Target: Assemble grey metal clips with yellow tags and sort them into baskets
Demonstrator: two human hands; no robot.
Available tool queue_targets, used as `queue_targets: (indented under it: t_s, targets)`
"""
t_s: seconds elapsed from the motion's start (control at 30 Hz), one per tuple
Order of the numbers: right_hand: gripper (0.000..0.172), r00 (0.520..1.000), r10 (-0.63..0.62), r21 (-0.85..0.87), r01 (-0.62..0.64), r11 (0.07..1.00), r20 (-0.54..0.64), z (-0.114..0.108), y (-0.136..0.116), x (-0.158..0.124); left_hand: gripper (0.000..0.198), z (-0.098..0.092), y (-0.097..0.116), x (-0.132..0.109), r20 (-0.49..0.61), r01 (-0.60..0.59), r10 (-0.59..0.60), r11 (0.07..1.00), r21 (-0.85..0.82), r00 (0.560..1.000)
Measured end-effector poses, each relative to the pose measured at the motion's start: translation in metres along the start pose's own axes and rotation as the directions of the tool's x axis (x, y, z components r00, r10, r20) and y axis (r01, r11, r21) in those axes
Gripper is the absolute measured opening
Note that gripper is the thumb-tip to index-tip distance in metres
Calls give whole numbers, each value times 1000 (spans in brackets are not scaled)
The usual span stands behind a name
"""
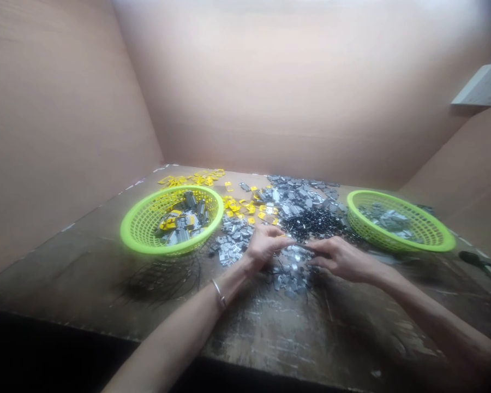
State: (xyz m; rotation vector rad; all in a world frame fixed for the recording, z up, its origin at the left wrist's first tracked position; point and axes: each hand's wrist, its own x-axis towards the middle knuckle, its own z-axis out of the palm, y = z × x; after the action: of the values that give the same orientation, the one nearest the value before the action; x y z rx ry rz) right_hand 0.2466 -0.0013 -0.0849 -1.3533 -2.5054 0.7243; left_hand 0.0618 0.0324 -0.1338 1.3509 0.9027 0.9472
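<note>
My left hand [265, 244], with a thin bangle [219, 293] at the wrist, is closed in a pinch over the middle of the table. A small flat part [298, 245], dark with a bit of yellow near my thumb, shows at its fingertips. My right hand [339, 257] meets it from the other side, its fingers pinched at the part's other end. The part's exact kind is too small and blurred to tell. Below the hands lies a pile of shiny metal pieces [290, 275]. Just beyond them is a heap of small black pieces [313, 222].
A lime-green basket [131, 232] at left holds grey and yellow parts. Another green basket [444, 240] at right contains metal pieces. Yellow clips [202, 178] and grey metal plates [297, 194] lie at the back of the worn table [245, 341]. Walls enclose the far sides.
</note>
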Motion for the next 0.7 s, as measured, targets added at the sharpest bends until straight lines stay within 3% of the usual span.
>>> queue_targets:
  t_s: [0.2, 0.47, 0.7]
  targets:
    - [23, 1000, -19, 61, 19, 998, 1, 5, 2, 2, 27, 5, -7, -3, -118, -47, 51, 998, 38, 992]
    - [19, 997, -2, 155, 15, 988, -83, 12, 7, 4, 22, 3, -9, -3, -186, -101, 121, 988, 113, 975]
    - [27, 999, -9, 51, 10, 999, -31, 15, 9, 13, 28, -3, -7, 8, -208, -87, 173, 925, 369, 963]
